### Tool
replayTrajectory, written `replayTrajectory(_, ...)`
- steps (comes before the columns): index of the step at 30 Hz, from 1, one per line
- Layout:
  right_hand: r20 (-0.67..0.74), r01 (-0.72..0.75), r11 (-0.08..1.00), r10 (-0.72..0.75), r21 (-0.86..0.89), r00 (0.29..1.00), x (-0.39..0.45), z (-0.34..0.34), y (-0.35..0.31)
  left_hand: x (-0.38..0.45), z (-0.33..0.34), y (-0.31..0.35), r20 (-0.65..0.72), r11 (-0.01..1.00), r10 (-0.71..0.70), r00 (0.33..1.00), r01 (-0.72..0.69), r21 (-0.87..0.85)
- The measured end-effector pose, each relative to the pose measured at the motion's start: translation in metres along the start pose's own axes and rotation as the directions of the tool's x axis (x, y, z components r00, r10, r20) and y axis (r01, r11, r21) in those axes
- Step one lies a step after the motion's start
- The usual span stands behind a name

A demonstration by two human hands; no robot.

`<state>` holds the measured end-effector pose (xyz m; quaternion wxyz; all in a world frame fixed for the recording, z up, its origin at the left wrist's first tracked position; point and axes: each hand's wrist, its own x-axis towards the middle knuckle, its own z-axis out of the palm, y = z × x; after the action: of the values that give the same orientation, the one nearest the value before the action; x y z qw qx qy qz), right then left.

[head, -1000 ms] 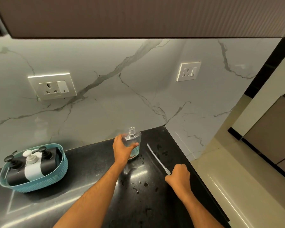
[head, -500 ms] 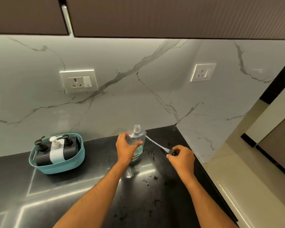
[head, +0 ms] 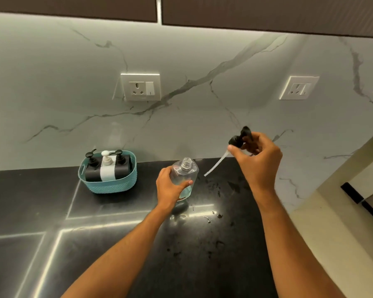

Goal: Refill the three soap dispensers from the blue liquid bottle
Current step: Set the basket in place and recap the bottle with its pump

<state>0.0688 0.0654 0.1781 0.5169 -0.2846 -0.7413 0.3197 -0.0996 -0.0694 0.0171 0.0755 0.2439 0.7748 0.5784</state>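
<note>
A clear bottle with a little blue liquid at the bottom stands uncapped on the black counter. My left hand grips its body. My right hand holds a black pump head in the air to the right of the bottle, its white dip tube slanting down toward the counter. Three soap dispensers, two black and one white, stand in a teal basket at the back left.
Small drops and smears of liquid lie on the counter to the right of the bottle. Two wall sockets sit in the marble backsplash. Dark cabinets hang overhead. The counter ends at the right, with pale floor beyond.
My right hand has lifted the pump head with its tube off the counter and raised it to the right of the bottle. My left hand stays on the bottle. The view has shifted left.
</note>
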Motion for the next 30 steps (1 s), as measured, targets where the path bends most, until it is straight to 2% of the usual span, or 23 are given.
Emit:
replayTrajectory(9,-0.028,0.053,0.984,-0.049,0.171,0.998,0.013,0.000,-0.069,-0.029,-0.016,0.003,0.014,1.000,-0.009,1.000,0.009,-0.027)
replayTrajectory(24,0.040,0.073,0.987,-0.079,0.144,0.996,0.002,0.001,-0.087,-0.041,-0.024,0.009,0.023,0.999,-0.041,0.999,0.041,-0.016)
replayTrajectory(30,0.166,0.134,0.989,-0.143,0.066,0.976,-0.013,0.018,-0.070,-0.046,-0.021,0.021,0.039,0.999,-0.013,0.999,0.015,-0.039)
